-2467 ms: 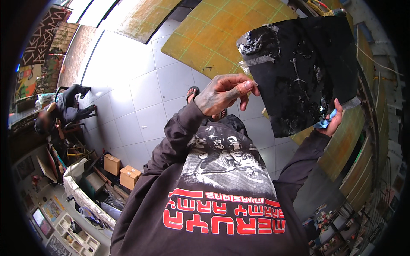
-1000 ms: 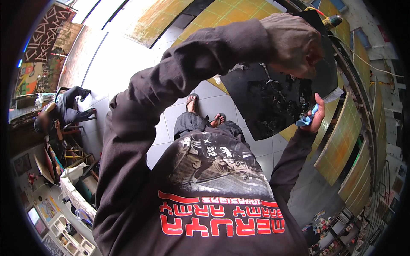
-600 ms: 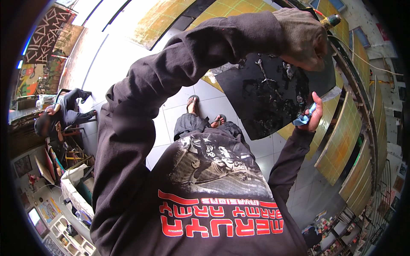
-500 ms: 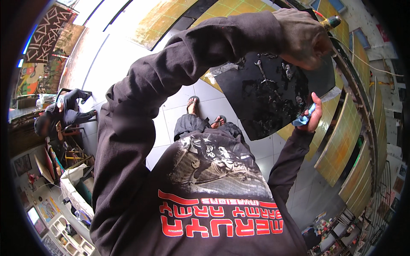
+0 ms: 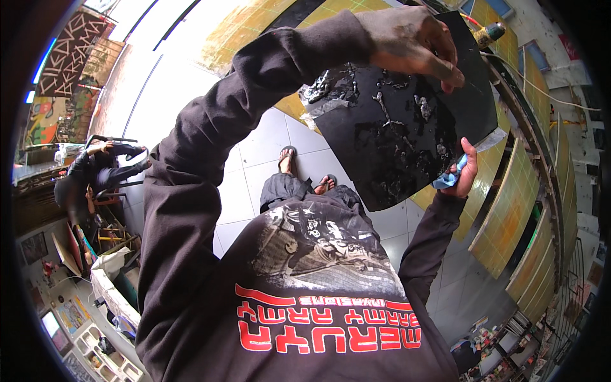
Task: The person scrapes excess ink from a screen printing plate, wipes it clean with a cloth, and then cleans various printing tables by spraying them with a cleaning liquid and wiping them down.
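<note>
A black sheet (image 5: 363, 153) with wet-looking, glossy dark patches and raised grey-white lumps lies before me, tilted. Above its far part is my left hand (image 5: 414, 48), its fingers bent and their tips drawn together. Anything held between those fingertips is too small to make out. At the sheet's right edge my right hand (image 5: 470, 170) is closed round a crumpled light-blue cloth (image 5: 449, 180), thumb pointing up. My right palm is partly hidden. Crumpled clear plastic (image 5: 328, 109) pokes out along the sheet's left side.
Yellowish gridded boards (image 5: 503, 219) lie on a dark frame (image 5: 554, 210) at right. A yellow-and-dark tool (image 5: 489, 35) with a pale cable sits at the far right. Off to the left, another person (image 5: 95, 169) sits on a chair. White tiles (image 5: 254, 153) cover the floor.
My left hand has moved left over the sheet, and its fingers now reach downward. My right hand has shifted slightly left with the cloth. The seated person has changed posture.
</note>
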Demonstrator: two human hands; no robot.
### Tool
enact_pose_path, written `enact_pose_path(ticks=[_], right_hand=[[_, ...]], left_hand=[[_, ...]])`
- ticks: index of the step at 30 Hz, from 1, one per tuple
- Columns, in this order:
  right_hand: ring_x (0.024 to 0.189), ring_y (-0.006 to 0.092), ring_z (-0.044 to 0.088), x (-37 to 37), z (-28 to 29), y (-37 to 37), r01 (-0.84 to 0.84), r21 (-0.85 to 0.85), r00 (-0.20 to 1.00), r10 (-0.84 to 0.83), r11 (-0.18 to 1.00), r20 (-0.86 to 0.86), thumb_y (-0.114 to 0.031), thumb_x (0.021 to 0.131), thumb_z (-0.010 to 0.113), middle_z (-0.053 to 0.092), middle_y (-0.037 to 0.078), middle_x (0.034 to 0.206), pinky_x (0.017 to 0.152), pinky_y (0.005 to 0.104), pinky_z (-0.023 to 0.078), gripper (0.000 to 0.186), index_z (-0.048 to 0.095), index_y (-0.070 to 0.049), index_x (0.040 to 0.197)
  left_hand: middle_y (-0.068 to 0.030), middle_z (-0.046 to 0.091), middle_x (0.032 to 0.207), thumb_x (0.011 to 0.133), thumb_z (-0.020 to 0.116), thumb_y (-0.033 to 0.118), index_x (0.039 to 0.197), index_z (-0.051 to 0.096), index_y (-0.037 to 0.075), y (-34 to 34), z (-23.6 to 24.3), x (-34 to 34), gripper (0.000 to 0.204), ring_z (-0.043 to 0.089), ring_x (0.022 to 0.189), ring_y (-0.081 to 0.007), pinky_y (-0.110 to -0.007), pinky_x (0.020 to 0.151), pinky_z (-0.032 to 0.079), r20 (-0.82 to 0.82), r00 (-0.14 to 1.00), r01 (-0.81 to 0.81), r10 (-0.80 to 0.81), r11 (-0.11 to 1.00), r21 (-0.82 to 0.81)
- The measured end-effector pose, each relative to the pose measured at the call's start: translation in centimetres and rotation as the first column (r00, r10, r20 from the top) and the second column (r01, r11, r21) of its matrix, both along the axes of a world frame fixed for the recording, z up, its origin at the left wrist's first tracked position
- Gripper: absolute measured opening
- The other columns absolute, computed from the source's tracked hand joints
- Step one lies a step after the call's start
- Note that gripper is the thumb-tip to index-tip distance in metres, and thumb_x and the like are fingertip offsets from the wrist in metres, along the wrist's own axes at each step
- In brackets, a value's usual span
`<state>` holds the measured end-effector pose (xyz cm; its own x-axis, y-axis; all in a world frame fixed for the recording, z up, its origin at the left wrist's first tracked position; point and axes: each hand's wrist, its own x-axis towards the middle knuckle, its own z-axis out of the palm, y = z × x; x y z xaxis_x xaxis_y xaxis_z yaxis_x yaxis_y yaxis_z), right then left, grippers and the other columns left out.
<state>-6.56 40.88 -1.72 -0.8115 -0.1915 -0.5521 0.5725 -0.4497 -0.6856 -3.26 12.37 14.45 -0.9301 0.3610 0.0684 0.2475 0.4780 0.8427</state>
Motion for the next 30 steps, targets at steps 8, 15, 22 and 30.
enact_pose_path(ticks=[8, 15, 22, 30], right_hand=[[0.034, 0.0086, 0.051, 0.4, 0.6, -0.3, -0.024, -0.032, 1.0, 0.025, 0.999, 0.009, -0.026, 0.075, 0.071, 0.056, 0.0, 0.055, 0.033, 0.0205, 0.046, 0.026, 0.049, -0.012, 0.079], [0.032, 0.0094, 0.049, 0.4, 0.4, -0.1, 0.002, -0.028, 1.0, -0.002, 1.0, 0.022, -0.025, 0.074, 0.072, 0.057, 0.001, 0.055, 0.034, 0.0218, 0.047, 0.027, 0.049, -0.012, 0.077], [0.033, 0.009, 0.05, 0.4, 0.1, 0.2, -0.016, -0.058, 1.0, 0.016, 0.998, -0.006, -0.025, 0.075, 0.071, 0.059, 0.001, 0.058, 0.034, 0.0222, 0.047, 0.024, 0.051, -0.011, 0.077], [0.034, 0.0074, 0.049, 1.1, 1.4, -0.9, 0.033, 0.042, 0.999, -0.033, 0.999, -0.002, -0.028, 0.073, 0.073, 0.06, 0.001, 0.066, 0.033, 0.0204, 0.047, 0.03, 0.05, -0.011, 0.082]], left_hand=[[-0.0117, 0.066, 0.091, 0.084, 0.06, 0.02, 0.089, 0.069, 0.001, -1.4, -3.3, -1.7, 0.022, 0.062, 0.088, -0.019, -0.029, 0.076, 0.048, -0.206, 0.966, 0.211, -0.156, 0.937, 0.279], [-0.0081, 0.067, 0.088, 0.086, 0.06, 0.018, 0.092, 0.067, -0.002, -1.0, -1.9, -0.6, 0.022, 0.062, 0.085, -0.0144, -0.027, 0.076, 0.049, -0.031, 0.996, 0.093, -0.088, 0.928, 0.362], [-0.0084, 0.067, 0.088, 0.088, 0.058, 0.02, 0.086, 0.066, 0.0, -0.8, -2.2, -0.8, 0.022, 0.061, 0.079, -0.0099, -0.024, 0.067, 0.049, 0.128, 0.991, -0.075, 0.023, 0.907, 0.414], [-0.0008, 0.059, 0.077, 0.09, 0.058, 0.024, 0.085, 0.06, 0.004, -1.0, -4.9, -2.3, 0.02, 0.053, 0.069, -0.0061, -0.022, 0.062, 0.044, -0.078, 0.997, 0.039, 0.012, 0.786, 0.617]])
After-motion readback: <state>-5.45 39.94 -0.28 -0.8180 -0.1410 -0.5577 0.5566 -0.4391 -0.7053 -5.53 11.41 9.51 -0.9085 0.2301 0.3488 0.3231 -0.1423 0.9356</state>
